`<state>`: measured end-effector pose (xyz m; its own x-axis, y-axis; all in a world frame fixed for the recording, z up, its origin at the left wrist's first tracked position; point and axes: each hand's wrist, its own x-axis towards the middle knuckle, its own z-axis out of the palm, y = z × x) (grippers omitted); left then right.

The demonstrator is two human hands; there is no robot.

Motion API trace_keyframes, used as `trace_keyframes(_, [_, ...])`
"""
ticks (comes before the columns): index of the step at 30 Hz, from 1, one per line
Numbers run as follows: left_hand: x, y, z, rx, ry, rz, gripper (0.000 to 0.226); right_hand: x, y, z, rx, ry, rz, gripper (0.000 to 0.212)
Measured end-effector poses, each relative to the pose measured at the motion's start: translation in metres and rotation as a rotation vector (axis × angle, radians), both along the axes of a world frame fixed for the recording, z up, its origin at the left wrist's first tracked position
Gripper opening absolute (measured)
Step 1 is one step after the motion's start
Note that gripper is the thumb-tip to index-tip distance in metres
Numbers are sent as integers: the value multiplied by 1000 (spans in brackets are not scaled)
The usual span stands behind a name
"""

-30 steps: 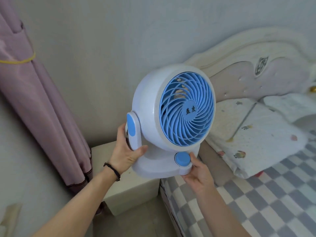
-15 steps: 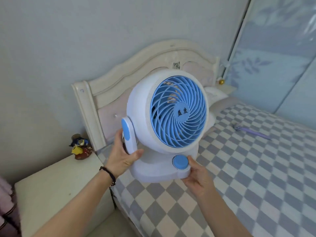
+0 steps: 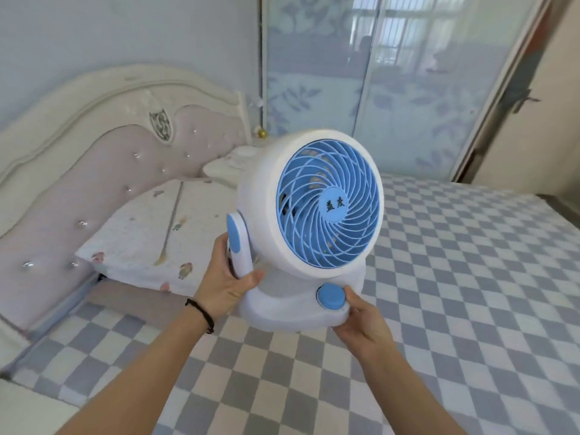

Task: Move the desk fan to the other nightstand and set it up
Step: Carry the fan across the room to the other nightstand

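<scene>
The desk fan (image 3: 309,233) is up in the air, over the bed (image 3: 439,293). It touches nothing but the two hands. It is white with a round blue grille, and the grille faces the camera. There is a blue knob (image 3: 332,295) low on its base.

The left hand (image 3: 224,288) has its grip closed around the white side arm of the fan, with the thumb in front. A black band (image 3: 201,315) is on that wrist. The right hand (image 3: 361,321) has its grip closed on the right edge of the base, with the thumb just beside the blue knob.

The bed has a cover with grey-blue and white squares, and it fills most of the lower part of the view. A white pillow (image 3: 157,233) with small pictures on it lies at the top of the bed, to the left of the fan. Behind the pillow stands the headboard (image 3: 103,152), cream on the outside and soft pink inside, with shiny little buttons. The wall (image 3: 125,32) above it is pale. At the back there are tall sliding doors (image 3: 392,89) with pale leaf shapes on them. Past the far corner of the headboard sits a small gold ball (image 3: 261,132).
</scene>
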<state>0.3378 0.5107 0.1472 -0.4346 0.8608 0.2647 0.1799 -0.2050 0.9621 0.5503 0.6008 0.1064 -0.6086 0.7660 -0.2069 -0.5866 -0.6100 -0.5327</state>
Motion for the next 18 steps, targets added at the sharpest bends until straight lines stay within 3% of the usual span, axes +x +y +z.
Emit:
trace_keyframes(4, [19,37,10,-8,10,-167,102,31,0,2,13,40,-136,72])
trace_keyframes(6, [30,54,12,-9,30,-249,99,44,-2,2,14,43,-220,75])
trace_keyframes(9, [50,76,12,7,56,-392,77,66,-10,3,26,31,-334,79])
trace_keyframes(14, [92,97,11,-24,5,-594,89,104,-32,2,3,25,-517,93])
trace_keyframes(18, [133,103,9,-30,-25,-721,83,135,-56,0,-9,0,-657,89])
